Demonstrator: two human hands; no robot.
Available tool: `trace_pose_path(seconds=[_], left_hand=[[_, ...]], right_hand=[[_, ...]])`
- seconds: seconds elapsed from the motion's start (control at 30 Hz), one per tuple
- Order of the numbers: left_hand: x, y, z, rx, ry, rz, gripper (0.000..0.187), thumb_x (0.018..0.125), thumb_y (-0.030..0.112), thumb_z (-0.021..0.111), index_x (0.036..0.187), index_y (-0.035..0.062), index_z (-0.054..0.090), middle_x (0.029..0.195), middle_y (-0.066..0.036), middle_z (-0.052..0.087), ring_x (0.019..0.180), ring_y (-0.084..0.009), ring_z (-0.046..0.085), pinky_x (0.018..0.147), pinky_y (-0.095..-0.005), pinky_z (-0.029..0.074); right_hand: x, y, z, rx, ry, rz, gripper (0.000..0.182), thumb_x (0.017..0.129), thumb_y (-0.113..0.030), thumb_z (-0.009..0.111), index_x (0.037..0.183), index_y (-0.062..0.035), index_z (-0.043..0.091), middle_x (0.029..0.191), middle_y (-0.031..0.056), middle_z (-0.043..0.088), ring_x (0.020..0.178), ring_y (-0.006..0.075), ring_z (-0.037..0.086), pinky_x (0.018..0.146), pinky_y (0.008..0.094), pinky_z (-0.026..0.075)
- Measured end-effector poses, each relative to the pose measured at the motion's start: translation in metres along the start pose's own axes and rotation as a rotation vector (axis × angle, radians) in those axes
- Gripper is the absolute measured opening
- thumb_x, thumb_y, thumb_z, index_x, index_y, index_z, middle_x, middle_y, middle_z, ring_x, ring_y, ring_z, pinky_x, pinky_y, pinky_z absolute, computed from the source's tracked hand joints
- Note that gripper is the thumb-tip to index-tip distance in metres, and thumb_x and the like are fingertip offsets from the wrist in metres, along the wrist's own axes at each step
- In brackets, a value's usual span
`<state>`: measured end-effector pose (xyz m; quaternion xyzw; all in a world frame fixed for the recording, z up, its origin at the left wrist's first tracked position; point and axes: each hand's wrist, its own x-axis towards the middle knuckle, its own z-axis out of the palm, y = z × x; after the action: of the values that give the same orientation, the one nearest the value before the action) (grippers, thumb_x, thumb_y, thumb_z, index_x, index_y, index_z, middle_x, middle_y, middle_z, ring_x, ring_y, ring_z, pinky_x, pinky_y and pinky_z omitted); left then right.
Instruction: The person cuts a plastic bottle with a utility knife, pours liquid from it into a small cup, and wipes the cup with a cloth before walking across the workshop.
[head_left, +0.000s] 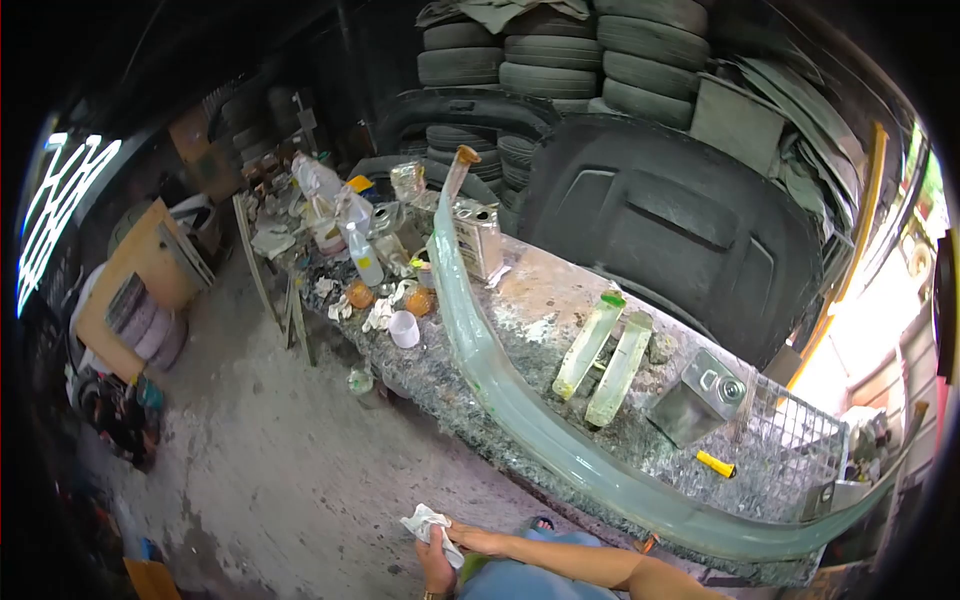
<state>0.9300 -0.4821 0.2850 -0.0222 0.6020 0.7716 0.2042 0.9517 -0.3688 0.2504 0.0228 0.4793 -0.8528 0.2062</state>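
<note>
head: two hands (455,548) (one rag (428,523))

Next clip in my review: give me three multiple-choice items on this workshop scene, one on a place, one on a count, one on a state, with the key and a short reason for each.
1. Where does the long pale green curved panel lie?
A. Along the front edge of the workbench
B. On the floor
C. On top of the tyre stack

2. How many long translucent green bottles lie side by side on the bench?
A. One
B. Two
C. Four

3. What is the white crumpled rag doing?
A. Hanging from a hook
B. Lying alone on the bench
C. Held between both hands

Key:
1. A, the panel runs along the bench's near edge from the far end to the wire basket.
2. B, two bottles lie parallel beside the metal can.
3. C, the left hand and right hand both touch the rag at the bottom of the view.
</note>
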Motion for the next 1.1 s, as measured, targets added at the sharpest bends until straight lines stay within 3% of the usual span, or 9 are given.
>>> trace_pose_path(seconds=[0.23, 0.47, 0.6, 0.67, 0.8, 0.9, 0.97, 1.03, 1.1], left_hand=[[0.023, 0.005, -0.034, -0.325, -0.227, -0.286, 0.037, 0.091, 0.025, 0.051, 0.115, -0.002, 0.05, 0.104, -0.013, 0.06, 0.092, -0.0199, 0.059, 0.081, -0.0303, 0.048], [0.04, 0.003, -0.045, 0.237, -0.019, -0.12, 0.026, 0.084, 0.009, 0.058, 0.107, -0.001, 0.058, 0.108, -0.011, 0.059, 0.09, -0.0187, 0.059, 0.073, -0.0309, 0.045], [0.069, 0.001, -0.04, 0.397, 0.049, 0.167, 0.031, 0.082, 0.011, 0.06, 0.11, -0.0009, 0.056, 0.108, -0.015, 0.059, 0.094, -0.0239, 0.058, 0.077, -0.0345, 0.044], [0.075, -0.014, -0.049, 0.794, -0.038, 0.265, 0.035, 0.09, 0.019, 0.053, 0.117, -0.0039, 0.051, 0.118, -0.018, 0.052, 0.109, -0.0306, 0.05, 0.093, -0.0379, 0.038], [0.091, -0.004, -0.044, 0.713, -0.174, 0.291, 0.038, 0.09, 0.016, 0.052, 0.12, -0.0061, 0.049, 0.127, -0.021, 0.047, 0.117, -0.0332, 0.044, 0.095, -0.0393, 0.036], [0.114, 0.005, -0.039, 1.019, 0.01, 0.479, 0.038, 0.086, 0.023, 0.057, 0.117, 0.0017, 0.052, 0.112, -0.02, 0.057, 0.105, -0.0321, 0.054, 0.088, -0.0417, 0.04], [0.132, 0.0, -0.05, 0.898, -0.009, 0.509, 0.038, 0.082, 0.021, 0.059, 0.115, 0.0035, 0.054, 0.118, -0.02, 0.053, 0.113, -0.0359, 0.046, 0.094, -0.0444, 0.032], [0.146, 0.002, -0.065, 0.771, -0.329, 0.371, 0.034, 0.082, 0.019, 0.059, 0.112, 0.0032, 0.057, 0.118, -0.018, 0.053, 0.11, -0.0353, 0.047, 0.093, -0.0443, 0.033], [0.145, -0.007, -0.07, 0.885, -0.261, 0.502, 0.032, 0.081, 0.018, 0.06, 0.109, 0.0025, 0.058, 0.11, -0.017, 0.056, 0.101, -0.0372, 0.052, 0.088, -0.045, 0.038]], right_hand=[[0.001, -0.015, 0.016, 0.176, 0.014, 0.24, 0.058, 0.094, -0.038, 0.046, 0.139, -0.007, 0.025, 0.128, 0.0018, 0.042, 0.115, 0.0145, 0.044, 0.095, 0.0296, 0.039], [0.04, 0.011, 0.006, 0.475, 0.267, 0.521, 0.042, 0.098, -0.031, 0.036, 0.131, -0.0067, 0.041, 0.124, 0.0039, 0.049, 0.11, 0.0156, 0.049, 0.096, 0.0324, 0.038], [0.077, 0.003, 0.011, 0.506, 0.453, 0.455, 0.048, 0.096, -0.044, 0.032, 0.129, -0.0101, 0.044, 0.126, 0.0039, 0.051, 0.116, 0.0186, 0.048, 0.098, 0.0334, 0.039], [0.095, -0.009, -0.003, 0.643, 0.397, 0.307, 0.049, 0.096, -0.046, 0.031, 0.128, -0.0116, 0.045, 0.126, 0.0044, 0.051, 0.114, 0.0203, 0.05, 0.096, 0.0344, 0.04], [0.115, -0.031, -0.007, 0.756, 0.431, 0.19, 0.053, 0.094, -0.05, 0.032, 0.13, -0.0131, 0.044, 0.128, 0.0065, 0.05, 0.113, 0.0221, 0.051, 0.094, 0.0382, 0.042], [0.11, -0.055, 0.005, 0.703, 0.418, 0.16, 0.055, 0.094, -0.05, 0.033, 0.132, -0.0117, 0.041, 0.135, 0.0066, 0.042, 0.12, 0.0216, 0.043, 0.098, 0.0399, 0.037], [0.101, -0.062, 0.005, 0.659, 0.338, 0.115, 0.055, 0.094, -0.049, 0.035, 0.134, -0.0102, 0.039, 0.141, 0.006, 0.035, 0.128, 0.021, 0.035, 0.103, 0.0403, 0.032], [0.085, -0.051, -0.008, 0.6, 0.381, 0.247, 0.054, 0.093, -0.046, 0.041, 0.136, -0.013, 0.035, 0.14, 0.0058, 0.035, 0.13, 0.0177, 0.031, 0.104, 0.039, 0.03], [0.064, -0.042, -0.021, 0.341, 0.306, 0.241, 0.055, 0.092, -0.044, 0.045, 0.137, -0.0139, 0.034, 0.137, 0.0058, 0.037, 0.128, 0.0172, 0.034, 0.102, 0.0384, 0.031]])
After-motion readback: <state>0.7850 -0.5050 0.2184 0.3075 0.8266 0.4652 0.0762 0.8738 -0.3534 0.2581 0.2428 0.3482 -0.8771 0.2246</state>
